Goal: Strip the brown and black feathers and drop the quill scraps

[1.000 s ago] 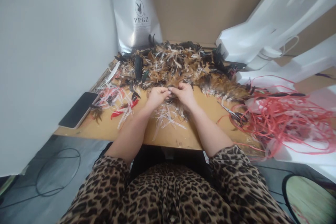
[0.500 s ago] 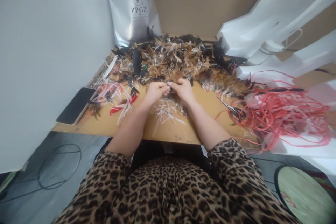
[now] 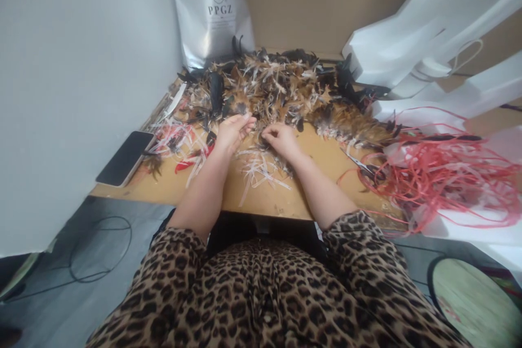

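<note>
A wide heap of brown and black feathers [image 3: 281, 81] lies across the back of the wooden table [image 3: 277, 204]. At the heap's front edge, my left hand [image 3: 235, 131] has its thumb and fingertips pinched together beside a small brown feather tuft; what lies between the fingertips is too small to name. A short gap to the right, my right hand [image 3: 281, 140] is curled with thumb and forefinger pressed together, and its pinch is too small to make out. Pale strips [image 3: 261, 171] are scattered on the table below both hands.
A phone [image 3: 125, 158] lies at the left edge, near pink and white strips [image 3: 173, 136] and a red feather [image 3: 185, 165]. Scissors [image 3: 359, 163] lie right of my arms, beside tangled red ribbon [image 3: 448, 174]. A silver bag [image 3: 216, 27] stands behind the heap.
My hands were together at the fingertips and have separated, the left one moving left and turning its fingers upward. The whole view has shifted slightly.
</note>
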`<state>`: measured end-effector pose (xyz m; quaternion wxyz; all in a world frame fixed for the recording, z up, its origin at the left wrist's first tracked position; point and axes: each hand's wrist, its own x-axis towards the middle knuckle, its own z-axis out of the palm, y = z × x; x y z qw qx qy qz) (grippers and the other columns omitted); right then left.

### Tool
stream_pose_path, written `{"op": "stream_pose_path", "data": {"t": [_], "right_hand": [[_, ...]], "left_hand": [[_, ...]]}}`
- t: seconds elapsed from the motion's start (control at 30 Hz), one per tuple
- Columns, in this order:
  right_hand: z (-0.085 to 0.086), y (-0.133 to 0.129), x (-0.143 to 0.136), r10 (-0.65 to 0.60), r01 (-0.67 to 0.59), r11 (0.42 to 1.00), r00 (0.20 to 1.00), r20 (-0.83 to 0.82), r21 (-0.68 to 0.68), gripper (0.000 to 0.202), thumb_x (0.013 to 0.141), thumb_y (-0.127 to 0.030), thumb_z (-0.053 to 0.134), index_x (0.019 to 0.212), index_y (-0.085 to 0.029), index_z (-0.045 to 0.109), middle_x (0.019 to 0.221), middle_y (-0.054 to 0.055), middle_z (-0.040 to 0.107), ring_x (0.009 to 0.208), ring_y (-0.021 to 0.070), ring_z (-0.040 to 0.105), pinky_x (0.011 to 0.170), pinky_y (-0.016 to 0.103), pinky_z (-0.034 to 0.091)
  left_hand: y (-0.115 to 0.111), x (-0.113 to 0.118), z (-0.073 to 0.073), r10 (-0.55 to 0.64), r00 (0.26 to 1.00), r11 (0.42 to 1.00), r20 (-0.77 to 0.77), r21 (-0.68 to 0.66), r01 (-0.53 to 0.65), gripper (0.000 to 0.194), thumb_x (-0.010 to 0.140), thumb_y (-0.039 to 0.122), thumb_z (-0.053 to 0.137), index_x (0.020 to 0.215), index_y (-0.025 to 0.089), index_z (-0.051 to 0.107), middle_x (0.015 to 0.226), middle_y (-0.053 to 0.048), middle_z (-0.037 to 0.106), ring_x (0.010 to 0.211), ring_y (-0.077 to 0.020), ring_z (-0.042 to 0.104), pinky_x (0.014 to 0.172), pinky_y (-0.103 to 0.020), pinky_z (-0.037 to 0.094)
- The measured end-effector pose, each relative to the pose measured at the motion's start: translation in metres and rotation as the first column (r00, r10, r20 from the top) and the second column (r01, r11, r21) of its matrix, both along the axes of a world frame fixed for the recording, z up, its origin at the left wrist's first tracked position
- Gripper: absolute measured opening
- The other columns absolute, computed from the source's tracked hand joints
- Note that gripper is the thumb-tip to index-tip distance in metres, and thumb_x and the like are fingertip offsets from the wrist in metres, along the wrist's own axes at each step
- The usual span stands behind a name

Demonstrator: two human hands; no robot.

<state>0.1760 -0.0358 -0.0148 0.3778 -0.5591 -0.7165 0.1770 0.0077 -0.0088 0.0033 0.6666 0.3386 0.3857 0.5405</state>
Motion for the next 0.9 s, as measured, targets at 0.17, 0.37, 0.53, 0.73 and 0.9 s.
{"op": "stream_pose_path", "data": {"t": [0.17,0.37,0.53,0.73,0.9], "right_hand": [[0.000,0.000,-0.016,-0.108,0.118,0.992,0.972,0.209,-0.036,0.020,0.079,-0.034,0.055,0.080,-0.019,0.069,0.084,0.006,0.069,0.080,0.0185,0.060,0.075,0.030,0.043],[0.005,0.001,-0.030,-0.179,0.216,0.975,0.892,0.414,-0.043,0.027,0.080,-0.041,0.053,0.086,-0.019,0.067,0.091,0.012,0.070,0.083,0.0242,0.063,0.075,0.036,0.043],[0.008,0.001,-0.021,-0.186,0.221,0.973,0.923,0.337,-0.068,0.018,0.077,-0.023,0.049,0.077,-0.019,0.067,0.084,0.008,0.071,0.078,0.0204,0.063,0.073,0.032,0.043],[0.008,0.004,0.009,-0.117,0.021,0.970,0.914,-0.388,-0.243,0.014,0.066,-0.029,0.064,0.070,-0.016,0.065,0.059,-0.001,0.061,0.053,0.0097,0.050,0.056,0.023,0.040],[0.015,0.005,0.017,-0.148,-0.218,0.928,0.531,-0.834,-0.303,0.022,0.056,-0.030,0.075,0.067,-0.016,0.061,0.044,-0.006,0.050,0.039,0.0044,0.037,0.041,0.018,0.025]], "left_hand": [[0.002,0.002,-0.002,-0.005,1.000,1.000,-0.011,0.018,0.005,0.016,0.072,0.023,0.072,0.079,0.011,0.065,0.074,-0.004,0.070,0.057,-0.0028,0.060,0.055,-0.011,0.046],[0.002,0.006,0.006,-0.036,0.999,0.998,0.002,0.048,0.036,0.014,0.072,0.022,0.071,0.076,0.010,0.065,0.074,-0.006,0.070,0.057,-0.0031,0.060,0.054,-0.012,0.045],[0.002,0.010,0.007,-0.052,0.999,0.998,0.013,0.041,0.051,0.015,0.072,0.022,0.072,0.074,0.010,0.064,0.070,-0.004,0.069,0.054,-0.0033,0.059,0.052,-0.012,0.045],[0.008,0.015,0.007,-0.087,0.996,0.996,0.012,0.022,0.087,0.012,0.073,0.019,0.071,0.078,0.009,0.066,0.073,-0.005,0.070,0.057,-0.0048,0.062,0.053,-0.013,0.046],[0.012,0.021,0.014,-0.144,0.989,0.990,-0.010,0.001,0.144,0.015,0.071,0.020,0.073,0.080,0.010,0.065,0.078,-0.006,0.070,0.059,-0.0052,0.063,0.056,-0.014,0.048]]}}
